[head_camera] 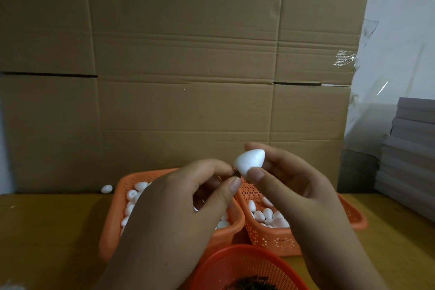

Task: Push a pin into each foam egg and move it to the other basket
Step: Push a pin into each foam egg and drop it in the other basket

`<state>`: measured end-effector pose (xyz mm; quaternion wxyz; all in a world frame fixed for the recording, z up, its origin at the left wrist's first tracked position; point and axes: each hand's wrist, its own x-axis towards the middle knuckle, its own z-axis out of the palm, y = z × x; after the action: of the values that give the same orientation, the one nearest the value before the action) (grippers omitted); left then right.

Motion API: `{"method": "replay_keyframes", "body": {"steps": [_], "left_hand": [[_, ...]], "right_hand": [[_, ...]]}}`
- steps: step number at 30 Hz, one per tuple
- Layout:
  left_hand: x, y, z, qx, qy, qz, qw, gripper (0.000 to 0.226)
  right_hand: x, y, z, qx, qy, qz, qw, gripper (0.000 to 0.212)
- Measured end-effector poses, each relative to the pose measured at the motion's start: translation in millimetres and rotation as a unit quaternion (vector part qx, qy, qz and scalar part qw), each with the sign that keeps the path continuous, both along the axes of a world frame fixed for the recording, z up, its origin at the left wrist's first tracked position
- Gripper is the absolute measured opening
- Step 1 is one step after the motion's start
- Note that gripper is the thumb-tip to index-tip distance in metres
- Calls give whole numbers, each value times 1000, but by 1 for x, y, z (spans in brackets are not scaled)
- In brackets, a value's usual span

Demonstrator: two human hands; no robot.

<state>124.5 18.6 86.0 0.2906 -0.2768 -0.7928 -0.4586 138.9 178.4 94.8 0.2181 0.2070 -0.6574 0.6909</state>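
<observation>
Midair, right hand (pixel 289 179) grips white foam egg (pixel 250 162) above two orange perforated baskets (pixel 270 240); left hand (pixel 188 195) pinches small dark pin (pixel 236 174) against egg's narrow end.

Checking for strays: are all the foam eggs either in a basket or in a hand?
No: one stray foam egg lies on the table, left of the left basket, against the cardboard.
</observation>
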Motion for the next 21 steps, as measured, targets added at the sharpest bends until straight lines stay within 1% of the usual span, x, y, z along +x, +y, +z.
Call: {"method": "replay_keyframes", "body": {"steps": [2, 4, 6, 8, 11, 13, 15, 18, 21], "left_hand": [[-3, -2, -1, -6, -15, 8, 1000, 28], [-6, -5, -1, -15, -27, 21, 999, 28], [-10, -10, -2, -33, -37, 46, 998, 27], [-16, -16, -3, -56, -53, 81, 994, 21], [-26, -26, -7, -116, -68, 149, 980, 27], [-35, -34, -12, -165, -81, 195, 964, 28], [-43, -40, -19, -211, -106, 226, 945, 27], [-52, -46, -28, -250, -137, 248, 926, 27], [-61, -50, -33, -257, -140, 261, 920, 25]], "right_hand": [[-2, 3, -1, -18, -4, 3, 1000, 33], [-4, 7, 0, -10, -7, -7, 1000, 31], [-9, 14, -2, 26, -8, -37, 999, 28], [-17, 22, -6, 84, -5, -95, 992, 26], [-30, 33, -15, 175, 5, -201, 964, 23], [-38, 38, -22, 231, 13, -267, 935, 21], [-44, 42, -27, 268, 17, -309, 912, 20], [-50, 47, -31, 265, 3, -319, 910, 17], [-52, 52, -32, 269, -12, -322, 908, 21]]}}
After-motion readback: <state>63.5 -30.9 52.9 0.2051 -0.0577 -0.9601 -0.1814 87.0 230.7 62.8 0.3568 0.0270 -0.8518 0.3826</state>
